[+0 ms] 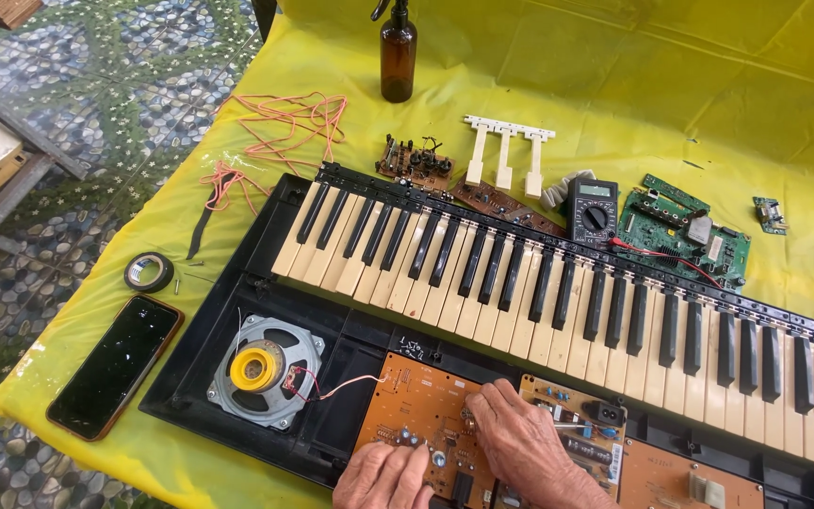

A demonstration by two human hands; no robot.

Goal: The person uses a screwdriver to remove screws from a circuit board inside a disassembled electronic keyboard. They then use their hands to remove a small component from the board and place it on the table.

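Seen from the head camera, the electronic keyboard [558, 283] has been opened, so its speaker [261, 369] and brown circuit board [416, 401] are laid bare. The left hand [383, 476] is curled on the board's near edge, holding nothing that can be seen. The right hand [525, 443] is pressed flat on the board. A removed white key piece [506, 151] is set apart on the yellow worktop [614, 85]. Bare room is left behind the keyboard; a phone [117, 366] is close to the worktop's left edge.

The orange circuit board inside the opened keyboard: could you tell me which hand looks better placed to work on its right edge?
Probably the right hand: it already rests across the orange circuit board's right edge, fingertips near the middle. The left hand sits lower, at the bottom edge.
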